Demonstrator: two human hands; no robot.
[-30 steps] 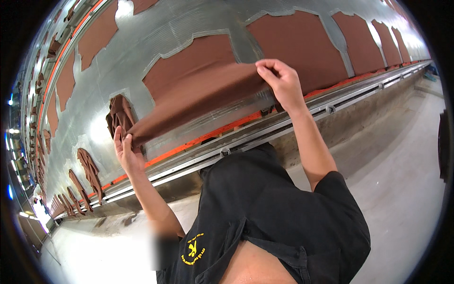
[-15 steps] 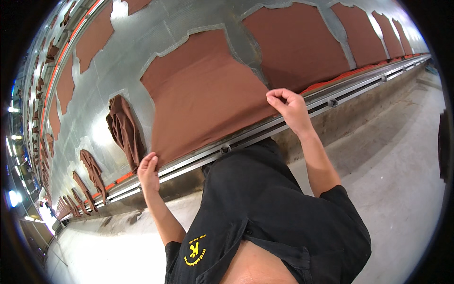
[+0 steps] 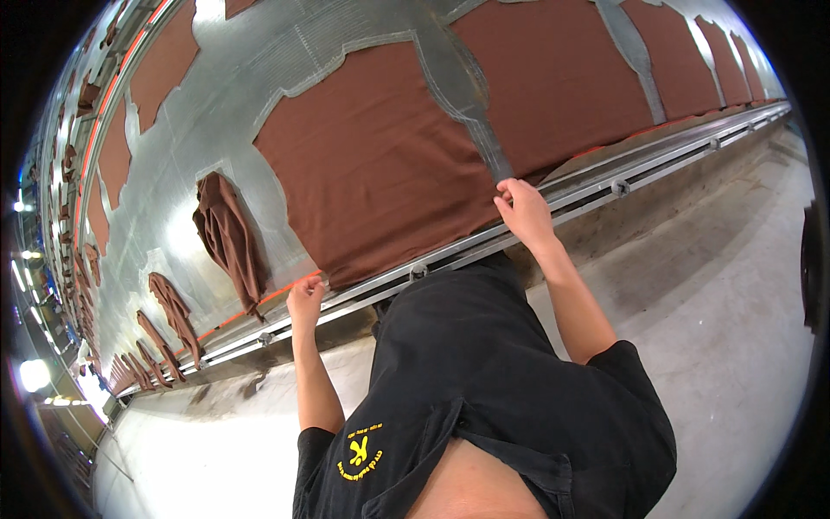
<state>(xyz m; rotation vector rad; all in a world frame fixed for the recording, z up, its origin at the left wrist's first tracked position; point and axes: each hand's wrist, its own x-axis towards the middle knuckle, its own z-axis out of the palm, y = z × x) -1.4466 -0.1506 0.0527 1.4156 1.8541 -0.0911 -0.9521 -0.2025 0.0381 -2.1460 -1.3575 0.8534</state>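
Note:
A brown sheet-like panel (image 3: pixel 372 156), cut in an irregular hide shape, lies over the grey metal surface (image 3: pixel 251 112) in front of me. Soft creases run across its lower part. At its near left corner, my left hand (image 3: pixel 307 301) has its fingers closed together, pinching the edge. Beside the near right corner is my right hand (image 3: pixel 525 212), its thumb and forefinger apart and nothing seen between them. A metal rail (image 3: pixel 419 270) runs just below the panel's near edge.
Another spread brown panel (image 3: pixel 553 86) lies to the right, with more beyond. On the left hang several bunched brown pieces, the closest a crumpled one (image 3: pixel 226 233). A red strip (image 3: pixel 233 322) follows the rail. Pale floor (image 3: pixel 692 346) stretches below.
The panel's near edge has slackened and its left corner has shifted right with my left hand. My right hand has let go of the right corner and moved slightly down and right.

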